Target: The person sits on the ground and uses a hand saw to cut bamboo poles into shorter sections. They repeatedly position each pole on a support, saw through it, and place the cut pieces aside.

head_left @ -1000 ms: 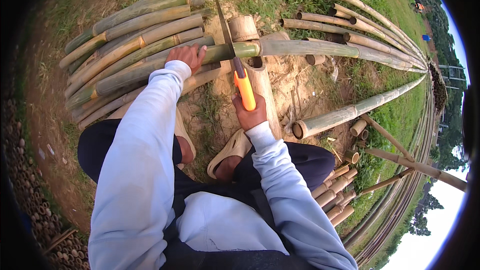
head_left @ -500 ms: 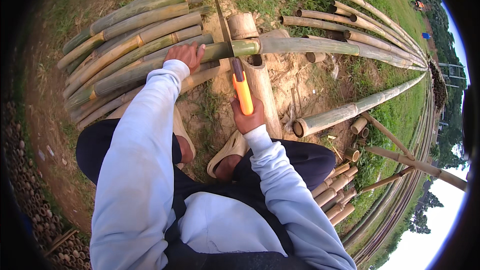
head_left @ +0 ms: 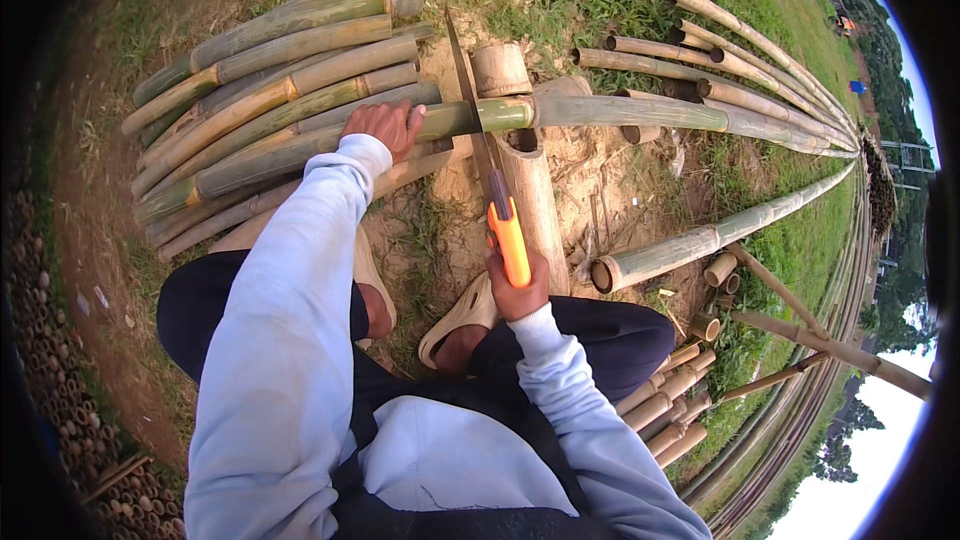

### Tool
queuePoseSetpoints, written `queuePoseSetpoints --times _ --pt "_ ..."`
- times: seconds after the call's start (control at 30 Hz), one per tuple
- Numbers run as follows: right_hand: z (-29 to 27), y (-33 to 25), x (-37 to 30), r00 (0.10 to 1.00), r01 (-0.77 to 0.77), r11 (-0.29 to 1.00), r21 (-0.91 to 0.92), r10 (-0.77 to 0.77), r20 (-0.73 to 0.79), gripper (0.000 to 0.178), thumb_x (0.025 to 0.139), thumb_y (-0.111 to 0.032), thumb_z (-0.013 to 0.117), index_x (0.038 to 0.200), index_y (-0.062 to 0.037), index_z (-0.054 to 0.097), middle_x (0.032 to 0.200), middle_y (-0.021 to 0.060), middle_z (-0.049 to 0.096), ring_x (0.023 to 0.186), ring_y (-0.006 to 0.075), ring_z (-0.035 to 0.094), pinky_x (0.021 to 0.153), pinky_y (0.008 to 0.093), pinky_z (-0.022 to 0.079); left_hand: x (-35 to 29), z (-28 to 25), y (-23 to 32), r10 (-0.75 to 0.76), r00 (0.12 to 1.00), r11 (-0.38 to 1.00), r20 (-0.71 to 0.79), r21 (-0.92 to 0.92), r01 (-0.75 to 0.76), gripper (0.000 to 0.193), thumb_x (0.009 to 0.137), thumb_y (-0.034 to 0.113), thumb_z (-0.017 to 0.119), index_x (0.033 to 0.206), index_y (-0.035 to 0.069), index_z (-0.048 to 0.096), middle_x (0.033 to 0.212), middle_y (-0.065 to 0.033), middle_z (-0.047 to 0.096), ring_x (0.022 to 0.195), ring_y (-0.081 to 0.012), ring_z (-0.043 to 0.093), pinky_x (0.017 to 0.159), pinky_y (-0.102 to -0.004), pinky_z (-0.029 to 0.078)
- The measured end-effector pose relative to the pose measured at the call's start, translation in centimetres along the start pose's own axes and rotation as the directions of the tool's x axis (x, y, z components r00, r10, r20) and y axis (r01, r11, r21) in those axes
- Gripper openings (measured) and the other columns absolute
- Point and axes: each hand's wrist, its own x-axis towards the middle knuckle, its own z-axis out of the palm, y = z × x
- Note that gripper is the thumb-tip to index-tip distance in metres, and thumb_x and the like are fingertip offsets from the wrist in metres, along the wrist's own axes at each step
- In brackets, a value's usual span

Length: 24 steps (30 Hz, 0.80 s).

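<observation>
My right hand point(head_left: 519, 278) is wrapped round the orange handle of a handsaw point(head_left: 510, 240). The saw's long blade lies across a green bamboo pole point(head_left: 625, 112), touching it just left of a node, with its tip pointing away from me. To the left of the blade, my left hand point(head_left: 384, 127) grips the same pole from above, its fingers partly hidden and the thumb out to the right. Beneath the pole, near the cut, are a short upright bamboo piece point(head_left: 502, 70) and a thick bamboo length point(head_left: 534, 195) lying towards me.
Cut bamboo lengths point(head_left: 300, 45) are piled at the left. Long poles point(head_left: 760, 45) stretch off to the right, and another pole point(head_left: 700, 238) lies nearer. Short pieces point(head_left: 665, 395) are stacked beside my right knee. Crossed poles point(head_left: 820, 340) stand at the right.
My right hand has drawn the saw back towards me, so more blade shows on the near side of the pole. My left hand stays on the pole. The whole view has shifted slightly.
</observation>
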Motion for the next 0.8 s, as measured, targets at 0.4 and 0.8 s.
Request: queuePoseSetpoints --times 0.4,0.8 --pt "-6.7 -4.2 -13.7 0.983 -0.155 0.985 -0.073 0.161 0.085 0.027 0.090 -0.008 0.074 0.114 0.0042 0.069 0.079 0.0168 0.069 0.073 0.0237 0.072 0.071 0.0331 0.055 -0.7 -0.2 -0.3 -0.036 0.999 0.999 0.006 0.009 0.036 0.051 0.109 0.047 0.035 0.104 0.007 0.067 0.082 -0.0219 0.073 0.080 -0.0418 0.071 0.080 -0.0530 0.056" --pt "-2.1 -2.5 -4.3 0.993 -0.110 0.988 0.108 0.104 0.057 0.016 0.090 -0.011 0.077 0.093 0.0021 0.067 0.070 0.0104 0.063 0.063 0.0153 0.059 0.061 0.0334 0.049 -0.3 -0.3 -0.7 -0.061 0.997 0.998 0.037 0.013 0.061 0.053 0.109 0.049 0.034 0.109 0.009 0.068 0.088 -0.0213 0.075 0.088 -0.0412 0.072 0.085 -0.0524 0.056"
